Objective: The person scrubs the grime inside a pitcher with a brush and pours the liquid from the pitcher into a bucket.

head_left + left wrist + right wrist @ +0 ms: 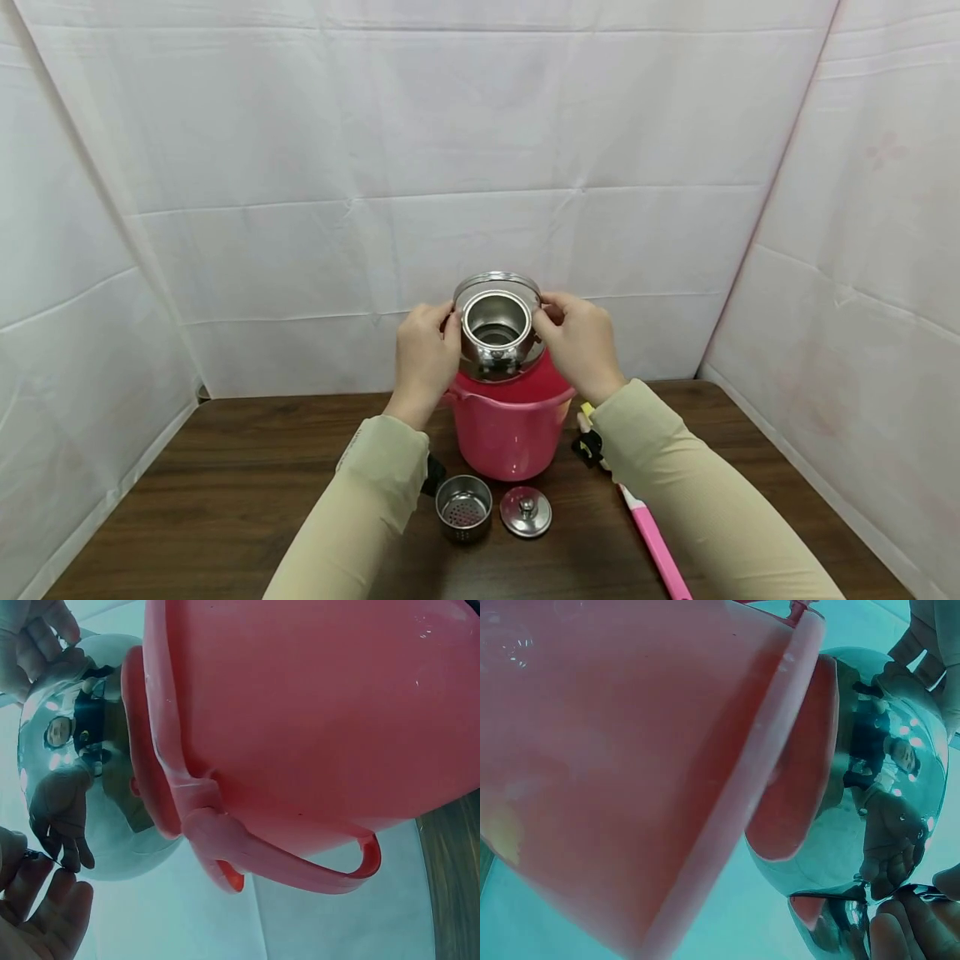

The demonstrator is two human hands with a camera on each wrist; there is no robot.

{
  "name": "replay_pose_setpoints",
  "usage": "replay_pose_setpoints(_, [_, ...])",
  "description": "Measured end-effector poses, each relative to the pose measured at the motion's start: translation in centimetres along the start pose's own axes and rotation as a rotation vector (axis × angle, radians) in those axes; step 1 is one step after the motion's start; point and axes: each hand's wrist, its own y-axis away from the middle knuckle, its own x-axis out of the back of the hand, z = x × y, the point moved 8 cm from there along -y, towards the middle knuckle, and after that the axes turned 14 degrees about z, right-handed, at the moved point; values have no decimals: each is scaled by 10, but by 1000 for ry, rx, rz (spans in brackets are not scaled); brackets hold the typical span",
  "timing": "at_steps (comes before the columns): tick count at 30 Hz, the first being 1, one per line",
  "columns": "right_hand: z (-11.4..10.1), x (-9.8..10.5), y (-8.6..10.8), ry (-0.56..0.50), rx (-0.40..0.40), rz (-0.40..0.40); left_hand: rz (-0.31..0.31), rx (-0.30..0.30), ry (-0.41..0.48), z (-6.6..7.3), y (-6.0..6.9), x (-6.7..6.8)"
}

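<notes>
A shiny steel teapot is held above the pink bucket, its round mouth turned toward the head camera. My left hand pinches the teapot's left side between thumb and fingers. On the opposite side my right hand grips it near the rim. The spout shows beside the right fingers in the right wrist view. In the left wrist view the polished body mirrors a hand, and the bucket's loop handle stands in front. The bucket's rim hides part of the teapot from both wrist cameras.
A perforated steel strainer cup and a small knobbed lid sit before the bucket. To the right lies a pink-handled tool, partly under the right sleeve, near a black item. White cloth walls surround the wooden table.
</notes>
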Motion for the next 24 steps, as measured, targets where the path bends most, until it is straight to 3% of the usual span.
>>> replay_pose_setpoints(6, [-5,2,-3,-5,18,15,-14,-14,-22,2,-4,1])
replay_pose_setpoints(16, [-13,0,-7,1,16,-12,30,-42,-41,3,-11,9])
replay_pose_setpoints(24, [-24,-2,-8,-3,75,-23,34,-67,-68,4,-16,18])
